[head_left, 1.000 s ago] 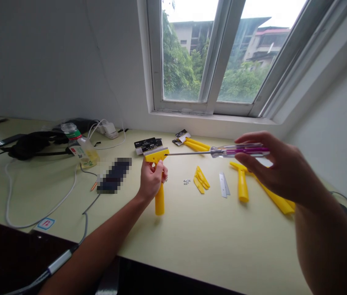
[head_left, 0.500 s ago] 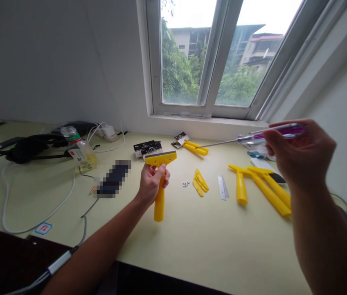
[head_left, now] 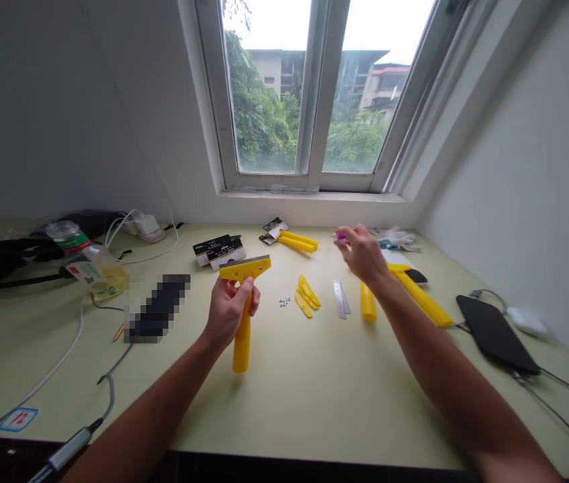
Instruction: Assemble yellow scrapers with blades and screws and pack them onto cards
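Observation:
My left hand point(head_left: 228, 310) is closed around the handle of a yellow scraper point(head_left: 241, 345), held upright over the table with its metal blade at the top. My right hand point(head_left: 365, 255) is closed on a screwdriver with a purple handle point(head_left: 341, 237), which is mostly hidden by the fingers. That hand is above the far right part of the table, near more yellow scraper handles point(head_left: 430, 305). Between my hands lie yellow scraper clamp pieces point(head_left: 308, 295), flat metal blades point(head_left: 339, 300) and a cluster of several small metal nuts or screws point(head_left: 284, 302).
Black cardboard packaging point(head_left: 219, 251) and yellow handles with a card point(head_left: 298, 240) lie toward the window. A bottle point(head_left: 93, 265), a blurred-out dark object point(head_left: 158, 312) and cables are on the left. A black phone point(head_left: 496, 334) with cables rests at the right.
My right hand has moved left and away from me, with the screwdriver turned so little of it shows. My left hand still holds the scraper. The view has swung right.

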Available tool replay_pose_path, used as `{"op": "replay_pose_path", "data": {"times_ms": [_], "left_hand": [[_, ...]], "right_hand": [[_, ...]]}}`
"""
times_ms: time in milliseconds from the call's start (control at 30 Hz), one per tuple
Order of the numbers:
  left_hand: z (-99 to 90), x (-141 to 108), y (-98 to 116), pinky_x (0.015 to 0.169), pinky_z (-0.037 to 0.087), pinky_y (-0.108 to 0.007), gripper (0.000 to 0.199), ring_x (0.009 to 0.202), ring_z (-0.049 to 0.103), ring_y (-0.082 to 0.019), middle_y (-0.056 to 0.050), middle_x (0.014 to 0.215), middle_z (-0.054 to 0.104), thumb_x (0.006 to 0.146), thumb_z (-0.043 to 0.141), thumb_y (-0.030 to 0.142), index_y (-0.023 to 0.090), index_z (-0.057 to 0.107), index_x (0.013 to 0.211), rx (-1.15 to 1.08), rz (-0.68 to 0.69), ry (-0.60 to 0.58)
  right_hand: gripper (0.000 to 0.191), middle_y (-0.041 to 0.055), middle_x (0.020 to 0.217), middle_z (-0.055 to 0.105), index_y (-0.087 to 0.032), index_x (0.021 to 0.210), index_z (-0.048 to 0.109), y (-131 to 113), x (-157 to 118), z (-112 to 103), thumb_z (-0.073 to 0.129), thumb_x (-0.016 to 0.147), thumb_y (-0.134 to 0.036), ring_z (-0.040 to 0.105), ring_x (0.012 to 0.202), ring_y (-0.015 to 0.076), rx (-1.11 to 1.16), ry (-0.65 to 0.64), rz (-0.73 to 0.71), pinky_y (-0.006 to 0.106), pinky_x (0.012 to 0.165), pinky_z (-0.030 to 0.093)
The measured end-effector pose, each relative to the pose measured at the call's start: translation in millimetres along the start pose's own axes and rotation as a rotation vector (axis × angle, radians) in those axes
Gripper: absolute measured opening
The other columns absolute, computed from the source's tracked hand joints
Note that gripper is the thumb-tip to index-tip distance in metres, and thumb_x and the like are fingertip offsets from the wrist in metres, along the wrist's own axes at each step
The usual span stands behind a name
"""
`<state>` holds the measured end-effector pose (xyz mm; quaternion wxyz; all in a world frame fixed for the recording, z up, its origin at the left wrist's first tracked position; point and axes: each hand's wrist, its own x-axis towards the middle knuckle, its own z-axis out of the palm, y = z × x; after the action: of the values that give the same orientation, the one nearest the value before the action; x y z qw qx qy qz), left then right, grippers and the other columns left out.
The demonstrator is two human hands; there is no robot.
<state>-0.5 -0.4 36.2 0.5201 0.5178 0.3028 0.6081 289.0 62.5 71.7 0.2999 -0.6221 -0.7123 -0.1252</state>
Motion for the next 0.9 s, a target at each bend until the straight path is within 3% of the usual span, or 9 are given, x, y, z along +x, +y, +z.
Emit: {"op": "replay_pose_path", "data": {"times_ms": [133,267,333,433,500,567,633,767,900], "left_hand": [[-0.6,1,0,0.042,0.036,-0.019,0.016,0.041,0.046,-0.006,0.006,0.058,0.051,0.085,0.061,0.028,0.018,0.049,0.090,-0.013,-0.013,0.006],[-1.0,0,-2,0.041,0.037,-0.019,0.020,0.044,0.048,-0.007,0.006,0.061,0.050,0.082,0.064,0.028,0.018,0.049,0.089,-0.041,-0.044,0.008],[-0.8,0,-2,0.040,0.037,-0.018,0.020,0.046,0.050,-0.007,0.005,0.064,0.051,0.082,0.064,0.028,0.018,0.049,0.090,-0.060,-0.055,-0.009],[-0.1,-3,-2,0.039,0.038,-0.019,0.020,0.047,0.051,-0.008,0.003,0.068,0.054,0.083,0.064,0.030,0.018,0.050,0.090,-0.078,-0.068,-0.075],[0.2,-6,-1,0.040,0.040,-0.020,0.020,0.047,0.051,-0.008,0.003,0.066,0.054,0.084,0.063,0.031,0.017,0.051,0.091,-0.066,-0.072,-0.127],[0.4,-10,0,0.041,0.041,-0.021,0.019,0.046,0.050,-0.009,0.003,0.062,0.055,0.086,0.062,0.032,0.017,0.052,0.093,-0.021,-0.050,-0.170],[0.7,-14,1,0.041,0.042,-0.021,0.019,0.045,0.049,-0.008,0.003,0.059,0.055,0.087,0.060,0.032,0.016,0.054,0.096,0.035,-0.006,-0.193],[2.3,-21,3,0.040,0.041,-0.021,0.024,0.044,0.047,-0.008,0.002,0.061,0.055,0.086,0.062,0.032,0.016,0.056,0.104,0.093,0.042,-0.204],[3.7,-23,3,0.040,0.040,-0.021,0.027,0.046,0.048,-0.008,0.000,0.068,0.056,0.084,0.064,0.031,0.016,0.058,0.105,0.101,0.071,-0.195]], "right_hand": [[0.032,0.0125,0.107,0.058,-0.020,0.118,0.064,3,-11,43,0.047,0.091,-0.021,0.063,0.082,0.0197,-0.101,-0.249,0.074,0.030,0.074,0.047],[0.036,0.0139,0.113,0.061,-0.020,0.119,0.065,3,-18,57,0.057,0.084,-0.018,0.062,0.092,0.0221,-0.052,-0.384,0.045,0.031,0.081,0.047],[0.037,0.0151,0.113,0.063,-0.018,0.120,0.064,-3,-17,52,0.059,0.083,-0.020,0.061,0.101,0.0255,-0.007,-0.415,0.026,0.037,0.088,0.046],[0.033,0.0125,0.112,0.066,-0.017,0.119,0.063,-24,-12,31,0.049,0.092,-0.031,0.061,0.103,0.0214,0.161,-0.434,-0.031,0.036,0.093,0.046],[0.037,0.0099,0.114,0.066,-0.019,0.120,0.060,-45,-12,11,0.046,0.094,-0.040,0.064,0.099,0.0176,0.517,-0.502,-0.077,0.033,0.089,0.050],[0.040,0.0091,0.114,0.066,-0.021,0.122,0.059,-67,-17,-8,0.055,0.088,-0.043,0.065,0.100,0.0188,0.912,-0.584,-0.119,0.036,0.088,0.052],[0.040,0.0080,0.108,0.067,-0.021,0.116,0.062,-85,-23,-20,0.064,0.082,-0.042,0.066,0.095,0.0187,1.093,-0.593,-0.134,0.036,0.084,0.054],[0.021,0.0036,0.087,0.067,-0.018,0.090,0.066,-99,-33,-27,0.067,0.081,-0.038,0.064,0.081,0.0153,1.123,-0.503,-0.147,0.031,0.076,0.053],[0.018,0.0016,0.082,0.066,-0.019,0.084,0.066,-99,-34,-31,0.064,0.084,-0.037,0.060,0.075,0.0138,0.996,-0.478,-0.186,0.029,0.072,0.050]]}}
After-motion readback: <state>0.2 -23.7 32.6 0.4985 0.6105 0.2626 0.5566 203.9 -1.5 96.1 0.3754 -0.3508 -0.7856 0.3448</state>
